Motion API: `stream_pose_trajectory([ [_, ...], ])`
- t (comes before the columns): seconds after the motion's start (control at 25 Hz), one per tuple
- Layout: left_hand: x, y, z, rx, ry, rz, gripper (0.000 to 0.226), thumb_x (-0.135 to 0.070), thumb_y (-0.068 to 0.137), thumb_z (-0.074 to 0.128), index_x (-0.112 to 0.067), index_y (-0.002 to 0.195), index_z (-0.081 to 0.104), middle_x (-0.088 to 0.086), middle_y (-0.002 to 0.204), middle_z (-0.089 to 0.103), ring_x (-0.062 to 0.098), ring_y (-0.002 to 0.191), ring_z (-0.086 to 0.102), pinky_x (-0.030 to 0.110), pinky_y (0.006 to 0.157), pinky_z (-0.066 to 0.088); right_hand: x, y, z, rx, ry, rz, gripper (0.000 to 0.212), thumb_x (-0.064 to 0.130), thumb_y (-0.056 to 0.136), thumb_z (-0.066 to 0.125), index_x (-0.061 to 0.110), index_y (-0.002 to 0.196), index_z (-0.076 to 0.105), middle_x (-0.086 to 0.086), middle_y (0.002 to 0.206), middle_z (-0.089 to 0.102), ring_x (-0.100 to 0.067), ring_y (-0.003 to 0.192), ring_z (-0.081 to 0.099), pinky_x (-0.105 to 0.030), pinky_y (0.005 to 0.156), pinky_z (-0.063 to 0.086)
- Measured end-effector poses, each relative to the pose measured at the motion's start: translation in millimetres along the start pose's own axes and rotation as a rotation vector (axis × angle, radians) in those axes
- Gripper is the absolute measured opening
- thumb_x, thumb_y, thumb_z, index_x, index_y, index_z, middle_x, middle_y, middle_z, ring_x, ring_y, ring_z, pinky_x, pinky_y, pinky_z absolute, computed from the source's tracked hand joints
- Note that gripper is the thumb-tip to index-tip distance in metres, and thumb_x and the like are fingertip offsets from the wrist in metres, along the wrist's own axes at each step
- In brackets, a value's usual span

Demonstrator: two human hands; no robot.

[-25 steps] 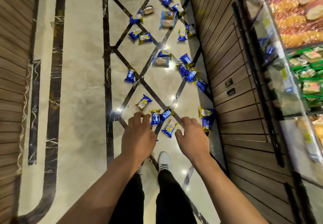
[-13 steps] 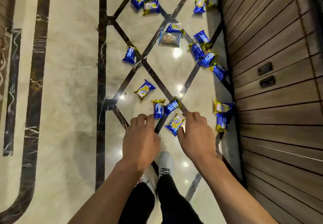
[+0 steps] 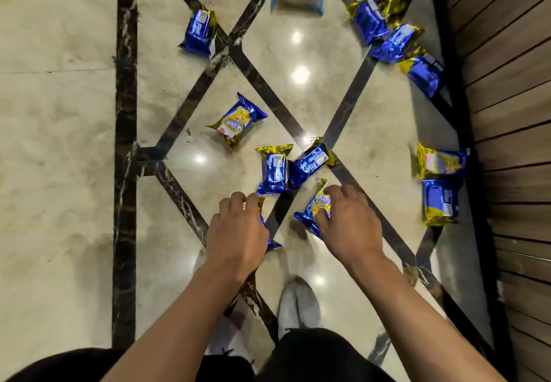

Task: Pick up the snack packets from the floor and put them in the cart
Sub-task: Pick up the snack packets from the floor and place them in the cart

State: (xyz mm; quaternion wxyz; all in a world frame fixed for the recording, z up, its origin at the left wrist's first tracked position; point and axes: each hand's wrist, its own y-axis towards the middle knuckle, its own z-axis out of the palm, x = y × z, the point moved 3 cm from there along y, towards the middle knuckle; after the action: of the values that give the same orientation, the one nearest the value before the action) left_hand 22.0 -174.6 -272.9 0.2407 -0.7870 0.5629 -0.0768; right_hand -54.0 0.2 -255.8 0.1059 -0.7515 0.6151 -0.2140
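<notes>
Two glossy blue-and-gold foil snack packets lie under the hands on the polished beige marble floor (image 3: 59, 143). Right hand (image 3: 348, 226): fingers curled over the yellow-fronted packet (image 3: 313, 211), grasping it at floor level. Left hand (image 3: 238, 232): fingers bent around a second, mostly hidden blue-and-gold packet (image 3: 269, 243), only its edge showing. Just beyond the fingertips, two blue packets (image 3: 274, 170) touch at their corners on a dark inlaid stripe (image 3: 125, 113). A yellow-faced packet (image 3: 237, 119) lies farther out, apart. More packets (image 3: 441, 185) lie near the brown slatted wall (image 3: 507, 113). A white shoe (image 3: 298, 301) stands between the forearms.
</notes>
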Motion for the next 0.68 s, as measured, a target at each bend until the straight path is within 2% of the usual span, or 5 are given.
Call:
stream_pose_trajectory([
  [0.12, 12, 26, 55, 0.017, -0.012, -0.061, 0.057, -0.035, 0.097, 0.046, -0.020, 0.148, 0.025, 0.004, 0.140, 0.039, 0.024, 0.125, 0.040, 0.035, 0.094, 0.044, -13, 30, 47, 0.009, -0.005, 0.018, 0.049, 0.032, 0.095, 0.050, 0.019, 0.142, 0.040, -0.006, 0.135, 0.047, -0.027, 0.124, 0.043, -0.037, 0.087, 0.045],
  [0.24, 19, 39, 104, 0.026, -0.090, -0.126, 0.065, -0.043, 0.098, 0.044, -0.019, 0.151, 0.018, 0.006, 0.150, 0.027, 0.026, 0.135, 0.030, 0.037, 0.101, 0.042, -25, 49, 85, -0.051, 0.041, 0.053, 0.056, 0.034, 0.094, 0.051, 0.019, 0.146, 0.036, -0.009, 0.141, 0.043, -0.030, 0.128, 0.039, -0.041, 0.091, 0.045],
  [0.44, 29, 41, 159, -0.048, -0.233, -0.274, 0.081, -0.054, 0.090, 0.054, -0.027, 0.155, 0.013, 0.008, 0.156, 0.011, 0.032, 0.140, 0.017, 0.046, 0.111, 0.033, -50, 61, 134, -0.116, 0.034, 0.216, 0.072, 0.052, 0.085, 0.062, 0.020, 0.145, 0.040, -0.016, 0.150, 0.026, -0.039, 0.130, 0.030, -0.047, 0.097, 0.042],
  [0.6, 30, 40, 183, -0.123, -0.466, -0.394, 0.086, -0.052, 0.083, 0.067, -0.036, 0.153, 0.019, 0.010, 0.154, 0.010, 0.040, 0.134, 0.020, 0.057, 0.109, 0.031, -60, 58, 157, -0.068, 0.328, 0.409, 0.089, 0.055, 0.079, 0.070, 0.031, 0.152, 0.025, -0.017, 0.154, 0.006, -0.044, 0.134, 0.022, -0.049, 0.103, 0.037],
  [0.68, 26, 41, 188, -0.159, -0.512, -0.411, 0.092, -0.050, 0.077, 0.074, -0.035, 0.151, 0.022, 0.012, 0.150, 0.015, 0.041, 0.129, 0.027, 0.057, 0.105, 0.035, -56, 61, 163, -0.033, 0.430, 0.435, 0.096, 0.055, 0.078, 0.073, 0.035, 0.154, 0.016, -0.018, 0.151, 0.010, -0.045, 0.132, 0.028, -0.047, 0.103, 0.037],
])
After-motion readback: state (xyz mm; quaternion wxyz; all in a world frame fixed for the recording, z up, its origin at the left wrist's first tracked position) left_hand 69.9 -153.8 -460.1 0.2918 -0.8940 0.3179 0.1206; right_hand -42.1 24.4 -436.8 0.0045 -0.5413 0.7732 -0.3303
